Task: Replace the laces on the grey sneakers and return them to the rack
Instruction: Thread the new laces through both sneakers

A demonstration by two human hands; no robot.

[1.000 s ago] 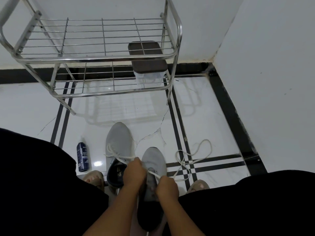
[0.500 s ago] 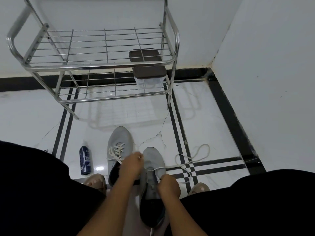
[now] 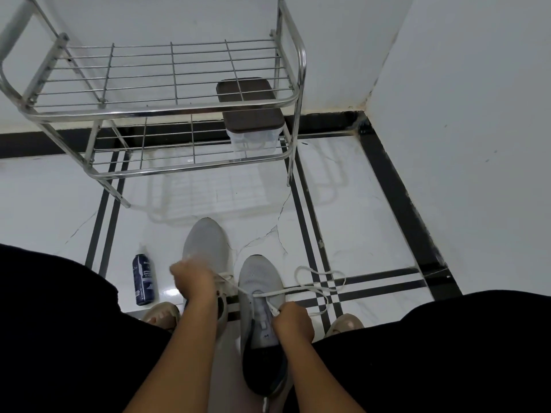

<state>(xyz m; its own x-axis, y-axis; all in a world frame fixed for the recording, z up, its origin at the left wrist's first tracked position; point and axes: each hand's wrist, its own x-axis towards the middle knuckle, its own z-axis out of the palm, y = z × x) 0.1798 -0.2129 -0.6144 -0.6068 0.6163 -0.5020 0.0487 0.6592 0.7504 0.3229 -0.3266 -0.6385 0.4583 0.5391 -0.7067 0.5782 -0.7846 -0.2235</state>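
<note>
Both hands working a white lace on the nearer grey sneaker, floor in front of the rack.

At nine o'clock a dark blue spray can (image 3: 143,280) stands on the white tile. Beside it, toward the middle, the left hand (image 3: 193,280) is clenched round one end of the white lace (image 3: 301,290), drawn up over the far grey sneaker (image 3: 205,244), which lies toe toward twelve o'clock. Just right of it sits the near grey sneaker (image 3: 261,296), the lace crossing its eyelets. The right hand (image 3: 293,320) at five o'clock of the shoe's toe pinches the other lace end against the tongue. Slack lace loops over the black floor stripes toward three o'clock. At twelve o'clock stands the steel rack (image 3: 167,111), a brown-lidded clear box (image 3: 252,114) on its lower shelf.
</note>
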